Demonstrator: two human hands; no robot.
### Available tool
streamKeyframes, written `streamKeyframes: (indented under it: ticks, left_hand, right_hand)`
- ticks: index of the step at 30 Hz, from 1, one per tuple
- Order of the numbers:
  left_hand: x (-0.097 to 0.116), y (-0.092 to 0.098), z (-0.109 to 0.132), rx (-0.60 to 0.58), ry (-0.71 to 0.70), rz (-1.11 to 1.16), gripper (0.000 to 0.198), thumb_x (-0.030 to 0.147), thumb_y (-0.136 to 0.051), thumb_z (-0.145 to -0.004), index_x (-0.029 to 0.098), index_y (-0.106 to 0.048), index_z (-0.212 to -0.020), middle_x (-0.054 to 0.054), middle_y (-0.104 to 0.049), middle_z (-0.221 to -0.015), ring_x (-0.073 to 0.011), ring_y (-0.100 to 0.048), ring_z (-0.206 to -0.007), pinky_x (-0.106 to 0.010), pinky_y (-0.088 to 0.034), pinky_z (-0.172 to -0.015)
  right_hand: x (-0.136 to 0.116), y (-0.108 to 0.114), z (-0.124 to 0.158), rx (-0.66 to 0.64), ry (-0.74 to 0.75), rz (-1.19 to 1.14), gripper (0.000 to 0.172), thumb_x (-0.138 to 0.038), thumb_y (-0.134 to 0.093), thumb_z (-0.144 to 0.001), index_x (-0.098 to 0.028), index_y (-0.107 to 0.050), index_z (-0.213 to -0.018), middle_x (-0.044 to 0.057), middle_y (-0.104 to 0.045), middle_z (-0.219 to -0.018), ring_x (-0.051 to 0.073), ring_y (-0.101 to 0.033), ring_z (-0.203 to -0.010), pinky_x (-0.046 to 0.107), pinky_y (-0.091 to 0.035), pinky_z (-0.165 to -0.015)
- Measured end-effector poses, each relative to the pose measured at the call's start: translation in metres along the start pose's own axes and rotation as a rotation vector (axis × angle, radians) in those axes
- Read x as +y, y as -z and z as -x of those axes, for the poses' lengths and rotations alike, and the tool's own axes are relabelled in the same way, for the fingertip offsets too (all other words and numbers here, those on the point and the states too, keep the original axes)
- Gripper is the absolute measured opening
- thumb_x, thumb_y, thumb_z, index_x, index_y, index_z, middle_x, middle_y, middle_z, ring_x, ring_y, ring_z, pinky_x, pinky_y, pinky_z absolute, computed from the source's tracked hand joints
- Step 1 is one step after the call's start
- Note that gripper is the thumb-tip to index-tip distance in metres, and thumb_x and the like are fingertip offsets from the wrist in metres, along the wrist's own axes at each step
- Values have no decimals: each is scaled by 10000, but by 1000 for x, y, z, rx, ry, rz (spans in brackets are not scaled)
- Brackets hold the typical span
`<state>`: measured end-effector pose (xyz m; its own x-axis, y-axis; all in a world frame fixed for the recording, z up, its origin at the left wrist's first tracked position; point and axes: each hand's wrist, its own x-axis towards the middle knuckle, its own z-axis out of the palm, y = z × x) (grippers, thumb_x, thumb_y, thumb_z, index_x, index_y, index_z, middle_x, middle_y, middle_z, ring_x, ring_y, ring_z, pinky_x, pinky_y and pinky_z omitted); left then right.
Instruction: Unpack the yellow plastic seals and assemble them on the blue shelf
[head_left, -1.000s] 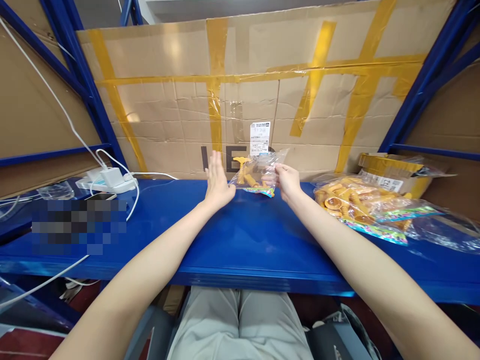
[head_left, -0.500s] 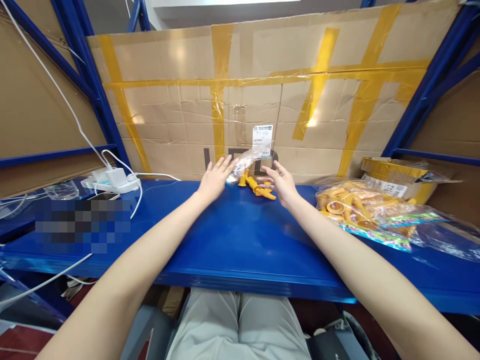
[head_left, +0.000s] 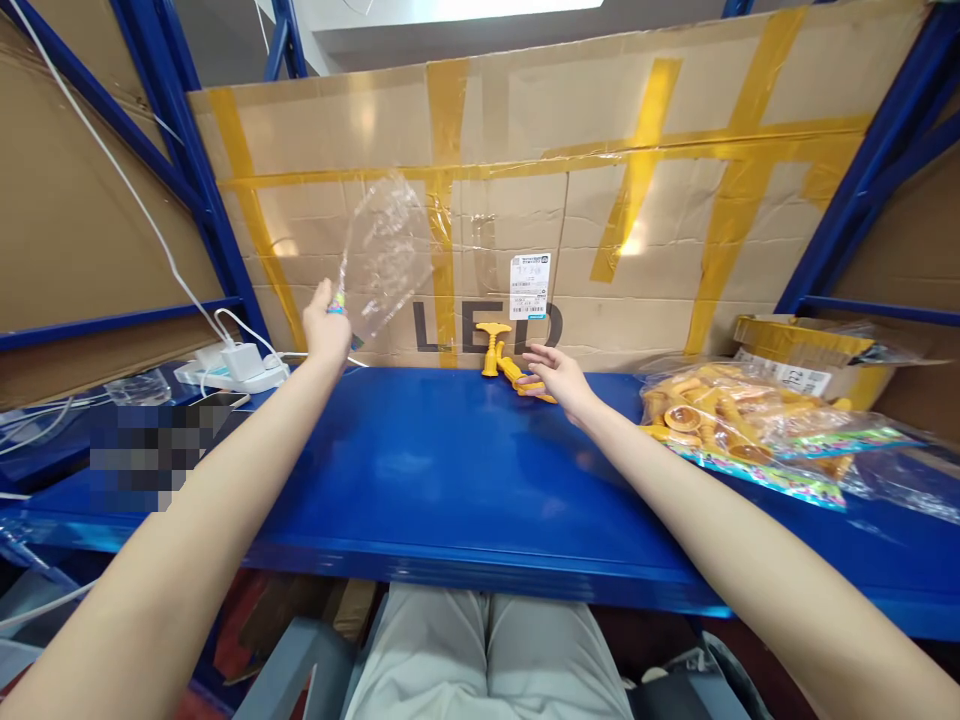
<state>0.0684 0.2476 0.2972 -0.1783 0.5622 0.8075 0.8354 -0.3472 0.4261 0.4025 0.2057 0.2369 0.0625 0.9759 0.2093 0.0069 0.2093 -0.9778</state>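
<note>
My left hand (head_left: 327, 328) is raised at the left and pinches an empty clear plastic bag (head_left: 382, 258), which stands up above the fingers. Several yellow plastic toy parts (head_left: 507, 364) lie loose on the blue shelf (head_left: 450, 470) near the cardboard back wall. One T-shaped part stands upright at the left of that group. My right hand (head_left: 556, 376) hovers over the right end of the parts with its fingers spread, touching or nearly touching them.
A heap of clear bags filled with yellow toy parts (head_left: 742, 425) lies at the right, beside a taped cardboard box (head_left: 810, 350). A white power strip with chargers and cables (head_left: 232, 365) sits at the left. Taped cardboard (head_left: 600, 200) closes the back.
The bag was emptied: the yellow parts dropped out onto the shelf. My left hand took the empty bag and swung it up and to the left. My right hand let go and opened.
</note>
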Motion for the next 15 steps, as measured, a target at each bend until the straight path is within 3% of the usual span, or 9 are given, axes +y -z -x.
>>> streamKeyframes:
  ticks: [2,4,7,9,12,15]
  left_hand:
    - [17,16,0,169,59,-19,559,158,-312,-955,94,-248,-1507,-42,-252,-1590,-216,-197,-1461,-415,-180,-1215]
    - [29,27,7,187,-60,-104,608,157,-358,-932,145,-209,-1521,-37,-120,-1625,-188,-96,-1487,-396,-137,-1222]
    - [21,26,25,-87,-216,-251,701,152,-426,-872,229,-199,-1531,-20,-70,-1632,-220,20,-1494,-451,-150,-1208]
    - [3,16,36,-294,-249,-332,730,102,-397,-829,161,-202,-1530,-95,-97,-1624,-246,4,-1493,-473,-188,-1189]
    - [-31,-3,50,-470,-44,-479,677,67,-356,-797,23,-309,-1471,-240,-205,-1568,-320,-118,-1477,-517,-261,-1139]
    - [-61,-15,56,-540,180,-608,573,118,-402,-799,-18,-479,-1350,-287,-325,-1503,-392,-224,-1437,-553,-303,-1090]
  right_hand:
    - [0,0,0,5,0,2,516,-53,-501,-839,-177,-501,-1340,139,-546,-1382,70,-671,-605,207,-575,-537]
    - [0,0,0,2,0,8,505,-43,-506,-834,-170,-516,-1323,144,-548,-1378,65,-666,-588,199,-564,-522]
    - [1,0,-1,-7,2,23,473,-36,-478,-848,-154,-522,-1304,148,-545,-1379,61,-662,-585,195,-558,-518]
    - [2,0,-1,-16,6,35,458,-36,-462,-857,-147,-521,-1297,148,-546,-1377,61,-662,-590,201,-560,-527]
    - [5,-1,-2,-36,20,79,444,-38,-461,-861,-143,-525,-1288,142,-559,-1364,57,-659,-599,191,-547,-528]
    - [10,-1,-3,-60,33,185,434,-51,-478,-861,-150,-541,-1279,129,-582,-1340,59,-659,-629,197,-550,-569]
